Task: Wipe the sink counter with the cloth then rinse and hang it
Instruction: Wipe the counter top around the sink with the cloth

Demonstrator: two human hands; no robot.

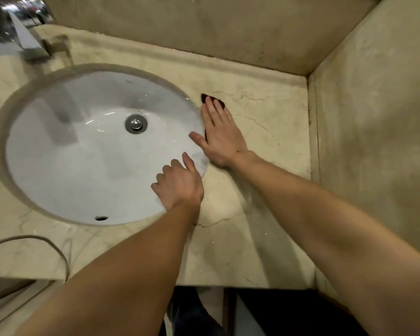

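Beige marble counter (272, 166): wipe step.
Right hand (222, 139) flat, pressing dark maroon cloth (205, 97); left hand (180, 187) loose, empty (over white oval basin (83, 154)). Next: sweep right of that hand.

Head camera looks steeply down over sink (83, 154).
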